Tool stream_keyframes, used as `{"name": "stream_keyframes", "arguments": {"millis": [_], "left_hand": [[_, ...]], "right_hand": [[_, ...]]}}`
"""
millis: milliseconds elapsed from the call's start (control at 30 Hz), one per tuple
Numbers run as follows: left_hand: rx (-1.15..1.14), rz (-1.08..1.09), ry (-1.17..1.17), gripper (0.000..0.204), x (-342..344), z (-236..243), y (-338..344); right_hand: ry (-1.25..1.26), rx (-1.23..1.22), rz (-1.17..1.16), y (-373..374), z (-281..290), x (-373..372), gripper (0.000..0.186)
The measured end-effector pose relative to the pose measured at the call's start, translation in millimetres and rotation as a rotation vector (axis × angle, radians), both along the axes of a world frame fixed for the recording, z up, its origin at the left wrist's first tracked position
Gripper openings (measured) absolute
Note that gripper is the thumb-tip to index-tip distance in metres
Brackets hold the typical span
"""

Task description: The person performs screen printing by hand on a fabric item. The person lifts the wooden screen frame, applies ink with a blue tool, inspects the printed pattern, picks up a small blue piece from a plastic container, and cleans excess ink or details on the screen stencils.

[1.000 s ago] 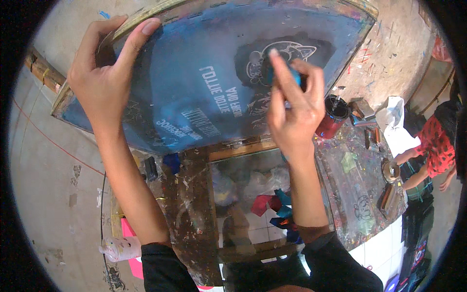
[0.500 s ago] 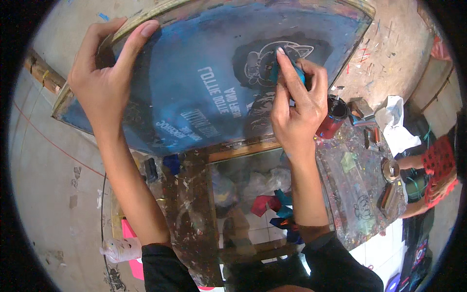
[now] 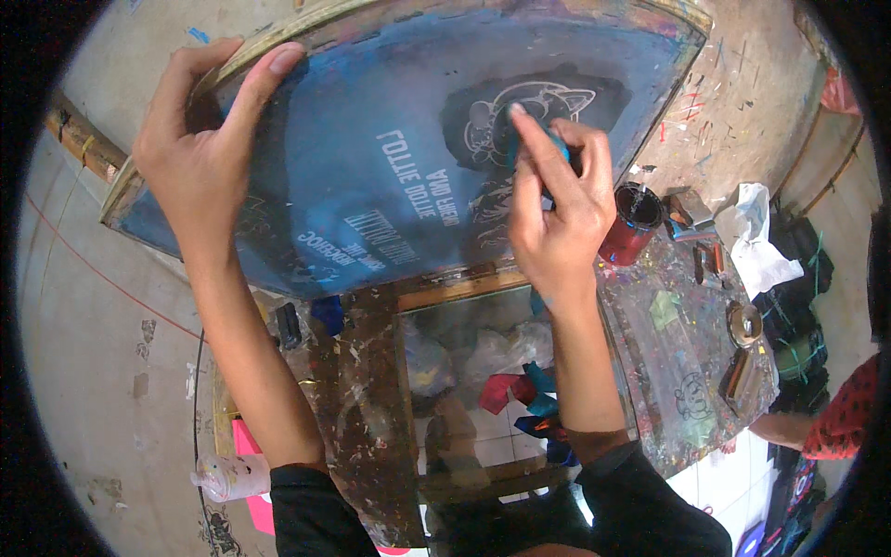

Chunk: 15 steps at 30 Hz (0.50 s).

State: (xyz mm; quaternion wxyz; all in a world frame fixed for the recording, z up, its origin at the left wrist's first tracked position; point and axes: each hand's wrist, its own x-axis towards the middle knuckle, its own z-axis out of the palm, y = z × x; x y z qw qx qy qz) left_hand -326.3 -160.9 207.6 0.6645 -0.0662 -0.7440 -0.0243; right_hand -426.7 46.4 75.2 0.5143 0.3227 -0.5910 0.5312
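A wood-framed silk screen (image 3: 343, 102) with blue-stained mesh stands tilted up in front of me. Pale reversed lettering and cartoon line drawings show in its mesh. My left hand (image 3: 200, 139) grips the frame's upper left edge, thumb on the near face, fingers behind. My right hand (image 3: 561, 190) presses a teal cloth (image 3: 559, 141), mostly hidden under its fingers, against the mesh. The index finger points at the lower part of a cat-like drawing (image 3: 543, 93). A dark, wet-looking patch (image 3: 608, 97) surrounds that drawing.
Below the screen is a glass-topped table (image 3: 483, 343); coloured scraps (image 3: 506, 390) show there. On the right, a paint-spattered board (image 3: 664, 353) carries a red ink tub (image 3: 636, 223) and a tape roll (image 3: 744, 325). Another person's sleeve (image 3: 845, 408) shows at far right. A plastic bottle (image 3: 227, 478) stands lower left.
My right hand has slid a little left and down across the mesh with the cloth. My left hand keeps its hold. The other person's arm at the right has moved lower and outward.
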Motion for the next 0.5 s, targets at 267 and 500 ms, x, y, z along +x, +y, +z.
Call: {"name": "stream_keyframes", "arguments": {"millis": [267,500], "left_hand": [[0.014,-0.027,-0.017,0.034,-1.1,0.0,0.6],[0.027,0.008,-0.028,0.035,1.1,1.4,0.7]], "right_hand": [[-0.01,-0.023,0.024,-2.6,-2.8,-2.5,0.035],[-0.054,-0.015,0.037,-0.2,-1.1,0.7,0.033]]}}
